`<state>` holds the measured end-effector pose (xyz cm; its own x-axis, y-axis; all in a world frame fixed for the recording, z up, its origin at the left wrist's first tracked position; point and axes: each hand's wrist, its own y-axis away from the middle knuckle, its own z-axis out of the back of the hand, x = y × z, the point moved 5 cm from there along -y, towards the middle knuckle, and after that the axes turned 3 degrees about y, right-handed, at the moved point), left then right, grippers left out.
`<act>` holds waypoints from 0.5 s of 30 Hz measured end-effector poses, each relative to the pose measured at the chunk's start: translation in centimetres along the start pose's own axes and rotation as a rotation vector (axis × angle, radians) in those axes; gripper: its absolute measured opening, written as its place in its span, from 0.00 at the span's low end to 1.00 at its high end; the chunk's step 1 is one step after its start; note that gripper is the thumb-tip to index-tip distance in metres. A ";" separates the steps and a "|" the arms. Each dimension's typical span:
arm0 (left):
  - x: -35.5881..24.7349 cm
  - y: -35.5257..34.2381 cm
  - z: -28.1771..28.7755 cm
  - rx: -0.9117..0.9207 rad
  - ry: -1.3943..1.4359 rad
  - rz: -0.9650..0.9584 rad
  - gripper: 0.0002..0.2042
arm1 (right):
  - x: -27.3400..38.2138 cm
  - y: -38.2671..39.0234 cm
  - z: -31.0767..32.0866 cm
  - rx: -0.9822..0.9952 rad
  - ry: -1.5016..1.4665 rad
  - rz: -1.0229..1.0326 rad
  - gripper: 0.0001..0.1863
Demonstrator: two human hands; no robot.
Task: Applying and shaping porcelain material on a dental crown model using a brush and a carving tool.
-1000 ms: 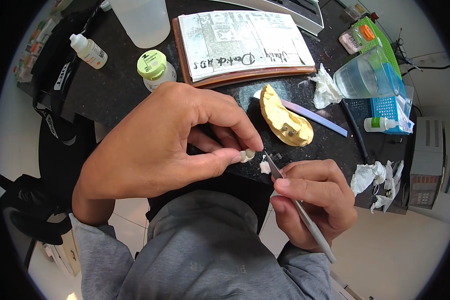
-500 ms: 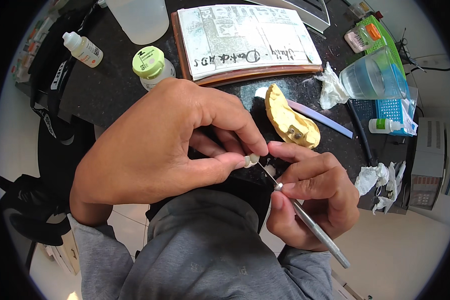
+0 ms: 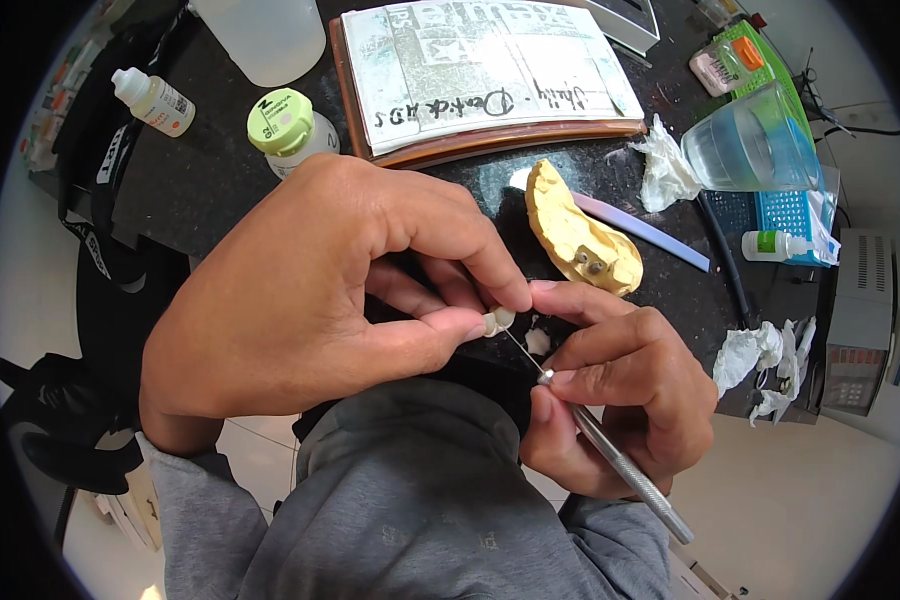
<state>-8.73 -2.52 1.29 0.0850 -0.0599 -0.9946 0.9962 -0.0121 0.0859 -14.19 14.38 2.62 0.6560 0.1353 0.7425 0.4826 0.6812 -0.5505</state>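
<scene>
My left hand (image 3: 330, 285) pinches a small tooth-coloured dental crown piece (image 3: 498, 321) between thumb and index finger. My right hand (image 3: 620, 390) is closed round a slim metal tool with a knurled handle (image 3: 622, 460), its thin tip reaching up to the crown. The right index fingertip meets the left one just beside it. Just beyond my fingers lies a yellow plaster dental cast (image 3: 582, 232) with two dark stumps on it, beside a lilac strip (image 3: 660, 238). A small white scrap (image 3: 538, 340) sits on the dark worktop below the crown.
A white pad on a brown base (image 3: 480, 80), a lidded jar (image 3: 292, 135), a dropper bottle (image 3: 153, 103) and a translucent container (image 3: 255, 35) stand behind. At the right are a water glass (image 3: 740, 140), baskets (image 3: 785, 215), crumpled tissues (image 3: 750, 355) and a grey appliance (image 3: 860, 310).
The tool in my right hand has turned and its tip has come up to the crown. My right index finger has stretched out to meet my left fingertip.
</scene>
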 end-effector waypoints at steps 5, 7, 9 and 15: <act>0.0 0.0 -0.1 -0.008 -0.003 0.001 0.13 | 0.0 0.0 -0.1 -0.003 0.015 0.013 0.09; 0.0 0.0 -0.1 -0.011 -0.003 -0.010 0.13 | -0.1 0.0 0.0 0.006 0.010 0.009 0.09; 0.0 0.0 -0.1 -0.010 -0.004 -0.013 0.13 | -0.1 0.1 0.0 -0.002 0.007 0.006 0.09; 0.0 -0.1 0.0 0.003 -0.015 -0.027 0.13 | 0.0 -0.1 0.1 -0.007 0.000 0.001 0.09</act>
<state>-8.81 -2.51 1.30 0.0575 -0.0741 -0.9956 0.9981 -0.0169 0.0589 -14.29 14.40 2.69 0.6562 0.1364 0.7421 0.4858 0.6762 -0.5538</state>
